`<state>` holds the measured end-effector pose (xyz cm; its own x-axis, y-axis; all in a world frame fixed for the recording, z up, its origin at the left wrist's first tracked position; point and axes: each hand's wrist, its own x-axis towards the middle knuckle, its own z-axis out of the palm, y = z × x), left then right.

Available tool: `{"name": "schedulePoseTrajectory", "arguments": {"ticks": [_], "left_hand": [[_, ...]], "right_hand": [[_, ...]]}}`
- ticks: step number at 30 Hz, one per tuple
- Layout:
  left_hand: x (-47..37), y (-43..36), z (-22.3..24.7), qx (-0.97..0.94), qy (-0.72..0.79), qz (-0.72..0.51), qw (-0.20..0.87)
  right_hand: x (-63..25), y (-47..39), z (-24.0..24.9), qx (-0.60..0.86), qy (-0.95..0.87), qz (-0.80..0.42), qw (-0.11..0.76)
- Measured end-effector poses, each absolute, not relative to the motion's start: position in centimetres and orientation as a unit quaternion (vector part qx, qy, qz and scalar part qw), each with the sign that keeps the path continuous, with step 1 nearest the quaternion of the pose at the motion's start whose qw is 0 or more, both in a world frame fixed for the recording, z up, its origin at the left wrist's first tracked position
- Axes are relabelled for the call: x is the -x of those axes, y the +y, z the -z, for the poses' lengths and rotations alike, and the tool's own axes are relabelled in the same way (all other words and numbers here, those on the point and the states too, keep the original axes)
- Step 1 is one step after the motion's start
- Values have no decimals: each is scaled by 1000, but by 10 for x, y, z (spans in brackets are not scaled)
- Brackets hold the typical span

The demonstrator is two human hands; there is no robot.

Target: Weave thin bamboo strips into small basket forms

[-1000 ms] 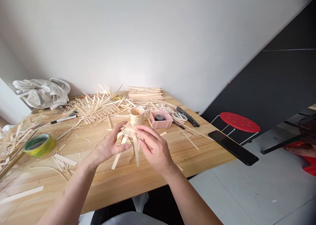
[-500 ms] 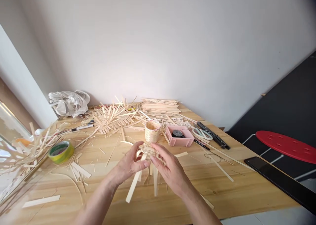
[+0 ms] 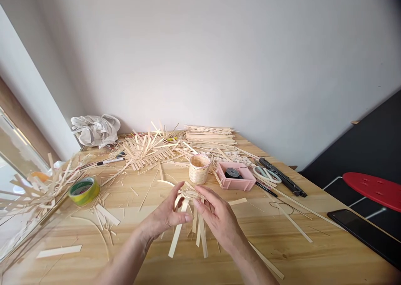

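Observation:
A small woven piece of pale strips (image 3: 188, 194) is held between both hands, with loose strip ends hanging down toward the front of the table. My left hand (image 3: 167, 212) grips its left side, thumb in front and fingers curled behind. On the right side, my right hand (image 3: 216, 214) holds it with thumb and fingers; some fingertips are hidden. Just behind the hands stands a woven cup (image 3: 199, 169) with an open top.
A pink tray (image 3: 236, 182) holds a black spool. Scissors (image 3: 267, 174), a dark cutter (image 3: 283, 177) and a phone (image 3: 360, 230) lie right. Left are green-yellow tape (image 3: 84, 191) and a white cloth bag (image 3: 95, 130). Strips (image 3: 211, 137) are piled at the back.
The view has shifted, so the tabletop items appear farther right. The woven piece has turned slightly in my hands, and its hanging strips show at different angles.

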<state>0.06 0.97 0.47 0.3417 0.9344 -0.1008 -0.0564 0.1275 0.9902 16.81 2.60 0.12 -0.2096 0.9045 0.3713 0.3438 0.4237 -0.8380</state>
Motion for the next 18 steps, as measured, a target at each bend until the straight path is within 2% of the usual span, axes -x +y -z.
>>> {"name": "schedulePoseTrajectory", "arguments": {"ticks": [5, 11, 18], "left_hand": [[1, 8, 2, -494, 385, -427, 653], [11, 7, 14, -526, 352, -391, 668], [-7, 5, 15, -470, 336, -473, 665]], "right_hand": [[-168, 28, 0, 428, -702, -334, 461], [-167, 30, 8, 433, -689, -355, 460], [-159, 27, 0, 442, -685, -365, 450]]}}
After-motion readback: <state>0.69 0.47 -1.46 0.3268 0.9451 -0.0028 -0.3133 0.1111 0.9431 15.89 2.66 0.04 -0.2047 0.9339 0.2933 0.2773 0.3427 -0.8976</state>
